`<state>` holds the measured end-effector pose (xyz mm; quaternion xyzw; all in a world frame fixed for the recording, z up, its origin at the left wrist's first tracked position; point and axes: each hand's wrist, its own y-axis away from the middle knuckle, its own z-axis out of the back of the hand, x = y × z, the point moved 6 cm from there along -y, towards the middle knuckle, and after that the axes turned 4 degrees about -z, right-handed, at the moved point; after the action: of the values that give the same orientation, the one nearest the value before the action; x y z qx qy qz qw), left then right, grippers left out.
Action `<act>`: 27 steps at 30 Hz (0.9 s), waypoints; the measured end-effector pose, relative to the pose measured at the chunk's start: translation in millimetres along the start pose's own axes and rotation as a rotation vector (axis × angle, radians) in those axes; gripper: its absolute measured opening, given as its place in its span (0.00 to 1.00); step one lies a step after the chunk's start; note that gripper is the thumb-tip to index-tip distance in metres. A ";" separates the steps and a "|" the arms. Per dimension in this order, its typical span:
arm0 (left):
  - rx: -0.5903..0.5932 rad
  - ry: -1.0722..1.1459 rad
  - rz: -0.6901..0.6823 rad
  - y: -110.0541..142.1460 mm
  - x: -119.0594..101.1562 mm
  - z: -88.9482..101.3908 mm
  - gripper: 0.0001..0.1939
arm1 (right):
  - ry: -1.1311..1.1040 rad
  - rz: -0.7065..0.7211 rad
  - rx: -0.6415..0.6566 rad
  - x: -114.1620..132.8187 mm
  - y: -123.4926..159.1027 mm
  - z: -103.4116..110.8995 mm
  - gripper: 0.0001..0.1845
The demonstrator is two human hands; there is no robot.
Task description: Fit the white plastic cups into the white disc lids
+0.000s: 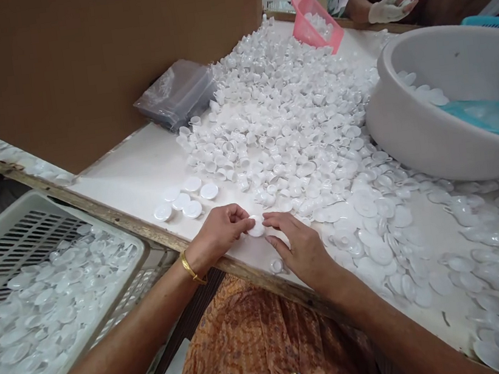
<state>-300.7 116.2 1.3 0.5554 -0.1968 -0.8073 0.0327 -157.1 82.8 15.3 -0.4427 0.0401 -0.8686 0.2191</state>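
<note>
My left hand (pixel 221 230) pinches the left edge of a small white plastic disc (pixel 257 227), like a toy saucer, above the table's front edge. On the disc's other side is my right hand (pixel 301 250), its thumb and fingers apart; the fingertips are at or very near the rim, and I cannot tell if they touch. A small white cup (pixel 276 265) lies just below, near the table edge. To the left, several similar white discs (pixel 181 201) lie in a loose group. Beyond my hands spreads a big heap of small white plastic cups (pixel 287 121).
Loose white saucers (pixel 369 226) cover the table's right side, near a large grey tub (pixel 438 150). A pink scoop (pixel 315 22) and a plastic-wrapped pack (pixel 177 92) stand behind. A cardboard box (pixel 99 59) blocks the back left. A crate (pixel 45 208) sits below left. Another person's gloved hand (pixel 387 9) shows.
</note>
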 end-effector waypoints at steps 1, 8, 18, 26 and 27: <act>0.009 -0.015 0.006 0.3 1.7 -0.9 0.08 | 0.024 0.014 0.009 0.1 1.6 -1.0 0.13; -0.014 -0.267 -0.010 -0.9 8.8 1.1 0.09 | 0.223 0.174 0.017 7.0 9.2 -9.1 0.14; 0.070 -0.331 -0.051 0.1 3.2 -0.2 0.09 | 0.503 0.326 0.115 16.8 13.7 -17.2 0.20; 0.129 -0.372 -0.043 -2.1 4.8 -2.2 0.06 | 0.485 0.317 0.122 17.4 16.0 -20.3 0.20; 0.131 -0.382 -0.045 -1.9 4.6 -2.6 0.06 | 0.482 0.320 0.127 17.7 16.3 -20.0 0.21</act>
<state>-299.7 116.0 -4.2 0.3974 -0.2391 -0.8839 -0.0597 -176.2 58.2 12.2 -0.1969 0.1060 -0.9040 0.3645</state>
